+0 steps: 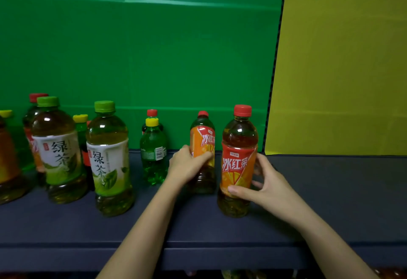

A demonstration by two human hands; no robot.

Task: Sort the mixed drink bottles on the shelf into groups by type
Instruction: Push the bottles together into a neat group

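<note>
Two red-capped iced tea bottles with orange labels stand upright on the dark shelf (330, 190). My left hand (187, 165) grips the rear iced tea bottle (203, 137) round its middle. My right hand (267, 185) grips the front iced tea bottle (239, 159), thumb across the label. Left of them stands a small green soda bottle (153, 155) with a yellow cap, a red-capped bottle (152, 113) behind it. Two green tea bottles (110, 157) (58, 151) with green caps stand further left.
More mixed bottles crowd the far left: a red-capped one (36, 100), a yellow-capped one (80, 122) and an amber bottle (7, 164) at the frame edge. A green backdrop (143, 47) and a yellow panel (341, 69) close the shelf's back.
</note>
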